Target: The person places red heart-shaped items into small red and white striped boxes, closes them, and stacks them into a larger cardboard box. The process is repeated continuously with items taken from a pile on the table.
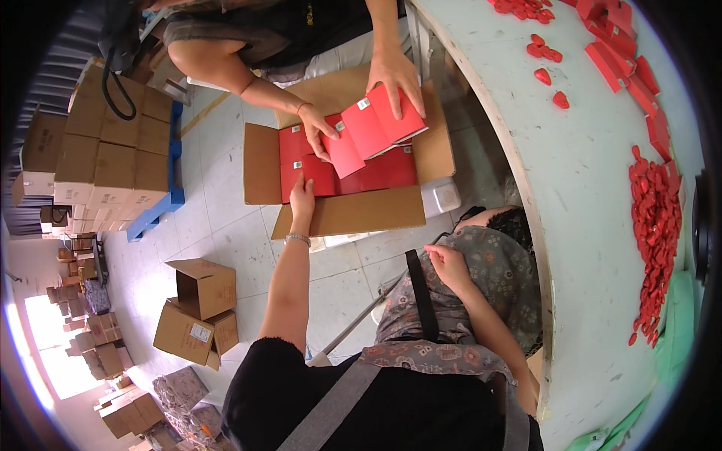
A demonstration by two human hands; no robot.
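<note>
My left hand (pixel 302 198) reaches over the near flap of an open brown carton (pixel 368 216). Its fingers close on the corner of a red box (pixel 319 174) lying inside. Flat red boxes with small white labels line the carton. Across from me, a co-worker's two hands (pixel 394 80) hold a row of red boxes (pixel 365 128) tilted above the carton. My right hand (pixel 449 267) is held over my patterned apron (pixel 481 263), beside the table edge. Its fingers are curled in, and nothing shows in them.
At right, a white table (pixel 579 225) with a curved-looking edge bears a heap of red heart-shaped pieces (pixel 654 233) and red boxes (pixel 613 45). Empty cartons (pixel 197 316) stand on the floor at left. Stacked cartons (pixel 113 150) sit on a blue pallet (pixel 156 214).
</note>
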